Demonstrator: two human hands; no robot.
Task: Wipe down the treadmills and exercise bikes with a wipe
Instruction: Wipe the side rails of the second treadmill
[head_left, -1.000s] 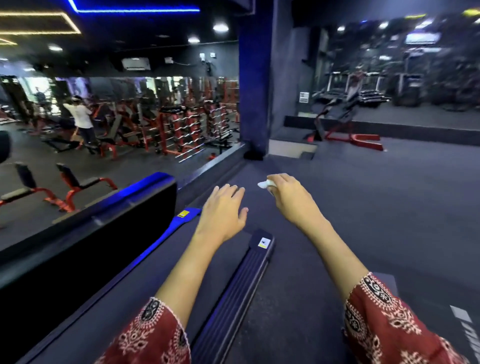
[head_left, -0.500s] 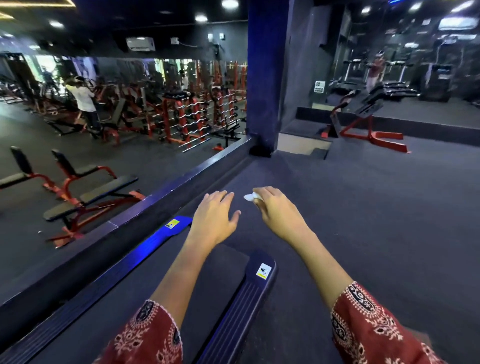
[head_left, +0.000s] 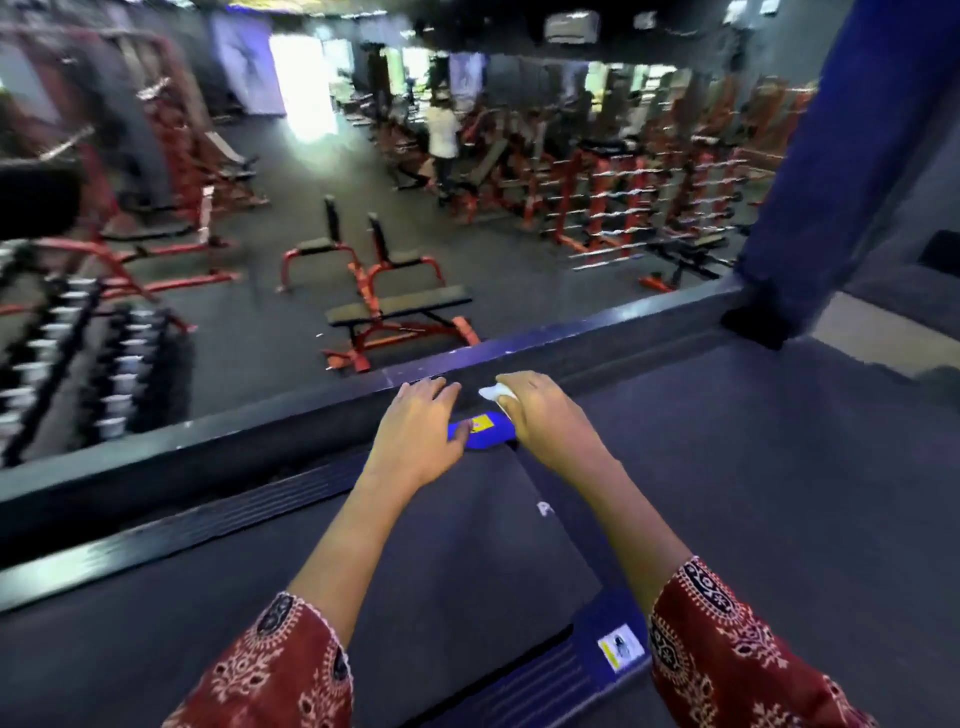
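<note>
I look down on the rear end of a treadmill deck (head_left: 457, 545) with a dark belt and blue side rails (head_left: 587, 670). A blue end cap with a yellow sticker (head_left: 483, 428) shows between my hands. My right hand (head_left: 545, 415) grips a small crumpled white wipe (head_left: 496, 392), held above the far end of the deck. My left hand (head_left: 421, 431) hovers beside it, palm down, fingers relaxed and spread, holding nothing. Both forearms reach forward out of red patterned sleeves.
A dark ledge (head_left: 260, 441) runs along the far side of the treadmill, with a lower gym floor beyond it. Red weight benches (head_left: 400, 312), dumbbell racks (head_left: 78, 364) and a person in white (head_left: 441, 140) are down there. A blue pillar (head_left: 821, 171) stands right.
The view has swung left, so the lower gym floor now fills the top. Both hands stay out in front, the right one still holding the wipe.
</note>
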